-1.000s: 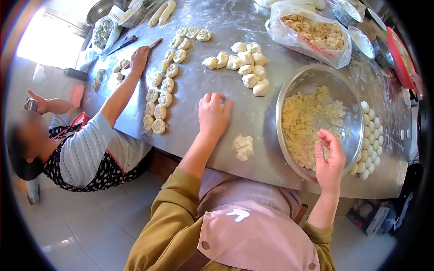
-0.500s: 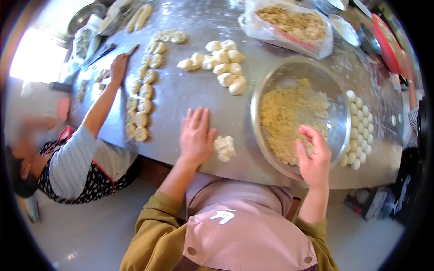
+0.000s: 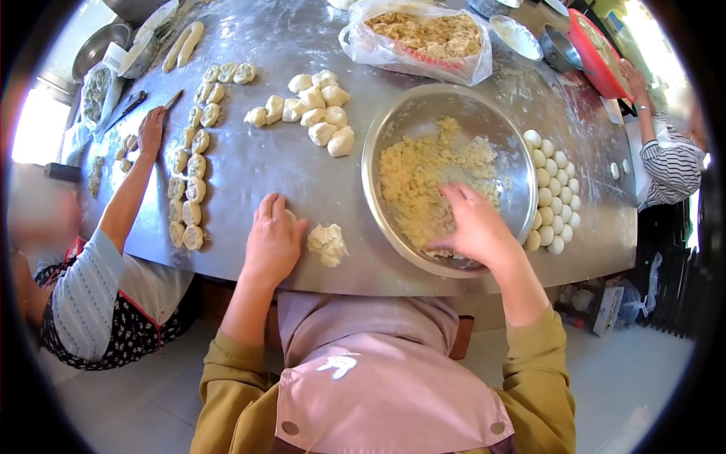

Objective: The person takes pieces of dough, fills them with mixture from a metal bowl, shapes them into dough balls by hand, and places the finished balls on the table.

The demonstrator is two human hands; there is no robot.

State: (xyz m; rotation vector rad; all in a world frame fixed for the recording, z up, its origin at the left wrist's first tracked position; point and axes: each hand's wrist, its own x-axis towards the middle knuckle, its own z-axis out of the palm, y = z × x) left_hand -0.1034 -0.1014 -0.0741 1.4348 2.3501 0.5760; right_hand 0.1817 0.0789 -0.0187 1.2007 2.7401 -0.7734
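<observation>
My left hand [image 3: 274,238] rests on the metal table with its fingers bent and together. A small pale edge shows between thumb and fingers; what lies under them is hidden. Just right of it sits a crumpled flat piece of pale dough [image 3: 328,244]. My right hand [image 3: 478,228] reaches into a large steel bowl [image 3: 372,193], thumb and fingers apart, at the crumbly yellow filling [image 3: 408,168]. Its fingertips touch the filling, and I see nothing held. Beyond my left hand lies a cluster of dough pieces [image 3: 311,106].
Smooth white balls [image 3: 556,189] stand in rows right of the bowl. Filled dough pieces [image 3: 195,166] line the left, where a co-worker's hand [image 3: 151,129] is. A plastic bag of brownish filling [image 3: 425,38] lies behind. Another person's hand is at a red basin [image 3: 594,53].
My right hand has gone from above the bowl's near rim down into the filling. My left hand has changed from flat to bent fingers. The view has shifted right.
</observation>
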